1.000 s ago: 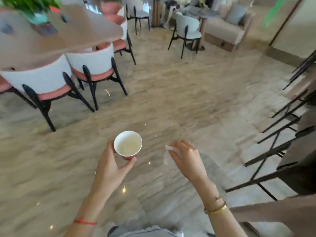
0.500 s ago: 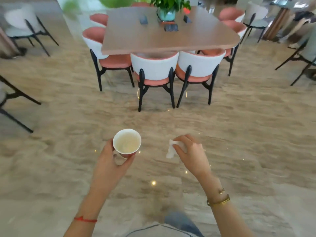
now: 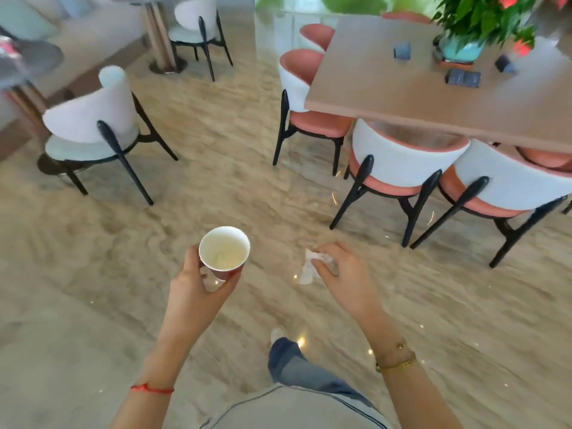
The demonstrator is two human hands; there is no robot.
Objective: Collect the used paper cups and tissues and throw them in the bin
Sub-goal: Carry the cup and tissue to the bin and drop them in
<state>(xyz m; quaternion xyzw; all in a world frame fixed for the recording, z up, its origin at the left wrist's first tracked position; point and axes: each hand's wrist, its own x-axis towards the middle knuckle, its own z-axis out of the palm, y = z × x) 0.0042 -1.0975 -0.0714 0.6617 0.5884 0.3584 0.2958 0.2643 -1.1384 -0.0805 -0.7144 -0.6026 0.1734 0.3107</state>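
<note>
Left hand: the left hand [image 3: 198,292] holds a white-lined red paper cup [image 3: 224,249] upright, fingers wrapped round its lower wall.
Right hand: the right hand [image 3: 343,274] has its fingers pinched on a crumpled white tissue [image 3: 311,267].
Where: both are carried in the air above the beige marble floor [image 3: 216,187].
Nearby: a wooden desk [image 3: 402,88] with pink-and-white chairs [image 3: 405,168] stands ahead to the right.

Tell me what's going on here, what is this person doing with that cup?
A person is walking across a lounge floor carrying rubbish. The left hand holds a paper cup upright; it looks empty apart from some residue. The right hand pinches a crumpled white tissue. A wooden table with chairs stands ahead to the right. No bin is in view, so nothing has been thrown away yet.
</note>
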